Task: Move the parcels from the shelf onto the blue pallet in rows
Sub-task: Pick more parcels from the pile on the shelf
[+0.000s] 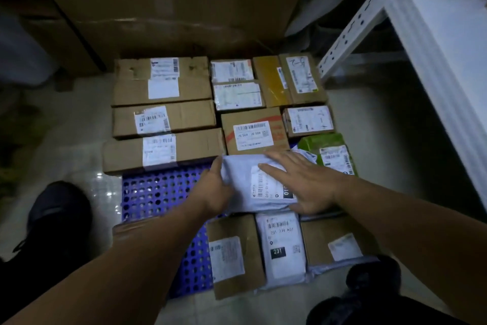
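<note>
My left hand [213, 190] grips the grey poly mailer [242, 174] at its 9 o'clock edge while my right hand [303, 182] lies spread flat on top, its long axis 9-to-3 on the blue pallet [158, 193].

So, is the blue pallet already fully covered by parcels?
No, a bare perforated patch of the blue pallet shows left of the grey mailer bag.
</note>
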